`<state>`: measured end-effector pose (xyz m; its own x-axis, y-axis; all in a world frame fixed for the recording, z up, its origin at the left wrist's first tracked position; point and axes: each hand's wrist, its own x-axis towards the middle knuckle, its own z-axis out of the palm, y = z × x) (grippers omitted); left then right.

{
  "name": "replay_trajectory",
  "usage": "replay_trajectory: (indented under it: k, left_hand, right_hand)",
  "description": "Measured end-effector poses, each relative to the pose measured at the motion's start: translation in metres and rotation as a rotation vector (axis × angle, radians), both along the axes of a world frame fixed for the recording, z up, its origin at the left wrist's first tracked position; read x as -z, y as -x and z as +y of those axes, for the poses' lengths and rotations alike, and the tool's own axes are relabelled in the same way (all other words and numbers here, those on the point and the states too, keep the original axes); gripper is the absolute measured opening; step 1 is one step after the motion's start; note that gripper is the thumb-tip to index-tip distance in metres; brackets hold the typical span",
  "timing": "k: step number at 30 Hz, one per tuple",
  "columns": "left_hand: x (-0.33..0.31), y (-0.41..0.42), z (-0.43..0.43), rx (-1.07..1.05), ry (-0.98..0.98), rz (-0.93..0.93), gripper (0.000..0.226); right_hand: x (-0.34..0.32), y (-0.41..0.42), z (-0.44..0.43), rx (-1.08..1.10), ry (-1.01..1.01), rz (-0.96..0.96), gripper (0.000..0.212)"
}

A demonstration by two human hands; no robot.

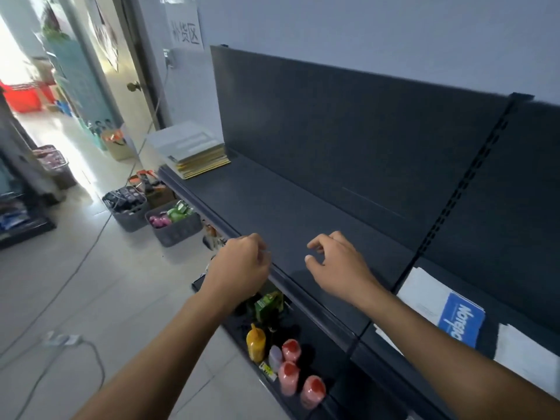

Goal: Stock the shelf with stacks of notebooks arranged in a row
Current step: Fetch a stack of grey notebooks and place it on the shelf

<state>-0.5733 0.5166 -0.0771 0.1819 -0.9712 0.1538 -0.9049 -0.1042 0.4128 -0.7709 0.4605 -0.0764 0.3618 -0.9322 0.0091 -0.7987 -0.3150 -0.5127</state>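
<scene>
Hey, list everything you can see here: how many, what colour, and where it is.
shelf: one, dark grey, along the wall
notebook stack: one, white top, yellow edges, shelf's far left end
notebooks: at least three, white and blue, next shelf section, right
pink bottles: three, red caps, lower shelf
yellow bottle: one, lower shelf, beside the pink bottles
green carton: one, lower shelf, beyond the yellow bottle
baskets: two, grey, on the floor left of the shelf
paper sign: one, white, on the wall above the notebook stack
left hand: one, over the shelf's front edge, seen from the back, nothing visibly held
right hand: one, above the shelf, fingers loosely curled, empty
</scene>
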Motion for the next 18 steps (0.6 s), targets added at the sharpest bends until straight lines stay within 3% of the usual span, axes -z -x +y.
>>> replay_trajectory:
  k: [18]
  left_hand:
    - [0.005,-0.183,-0.142,-0.119,-0.04,-0.077,0.022]
  right_hand:
    - [0.021,-0.194,-0.165,-0.143,-0.048,-0.021,0.022]
